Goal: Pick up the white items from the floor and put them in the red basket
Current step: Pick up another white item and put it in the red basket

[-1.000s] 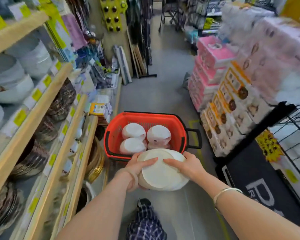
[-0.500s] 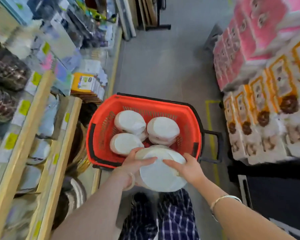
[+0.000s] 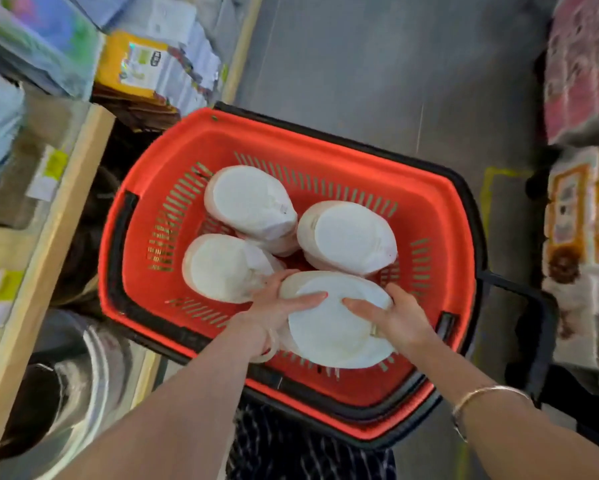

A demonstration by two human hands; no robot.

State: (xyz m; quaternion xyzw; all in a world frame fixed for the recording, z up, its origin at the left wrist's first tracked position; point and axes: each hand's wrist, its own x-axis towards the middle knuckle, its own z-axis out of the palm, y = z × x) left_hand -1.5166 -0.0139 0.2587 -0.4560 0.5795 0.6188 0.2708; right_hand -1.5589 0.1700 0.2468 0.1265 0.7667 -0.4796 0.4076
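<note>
Grey shop-aisle floor [image 3: 377,64]; wooden shelf edge [image 3: 49,244] at left, stacked packs [image 3: 582,216] at right. Red basket [image 3: 325,140], slotted plastic with black rim, holds three round white wrapped items [image 3: 249,202]. Left hand [image 3: 274,306] and right hand [image 3: 395,317] grip a fourth white bundle [image 3: 332,323], thumbs on top. Versus 0.5 s ago: bundle now inside basket's near end, previously over the rim.
</note>
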